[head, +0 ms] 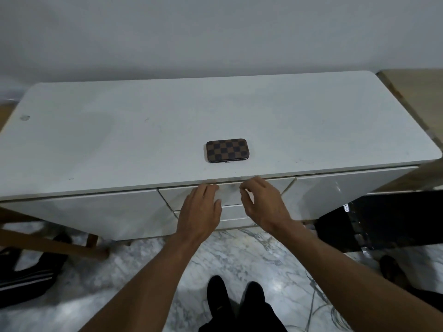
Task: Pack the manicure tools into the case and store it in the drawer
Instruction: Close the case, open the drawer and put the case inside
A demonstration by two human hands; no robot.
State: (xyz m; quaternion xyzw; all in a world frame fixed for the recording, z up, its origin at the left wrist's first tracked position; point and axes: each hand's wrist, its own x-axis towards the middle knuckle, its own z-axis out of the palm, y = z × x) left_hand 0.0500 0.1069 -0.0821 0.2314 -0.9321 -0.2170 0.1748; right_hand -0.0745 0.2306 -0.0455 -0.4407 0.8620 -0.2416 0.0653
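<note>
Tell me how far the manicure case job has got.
Done, seemingly: the case lies closed on the cabinet top, no loose tools in view. In hand: left hand and right hand are at the top middle drawer, which looks closed. Remaining: open it, put the case inside, close it.
</note>
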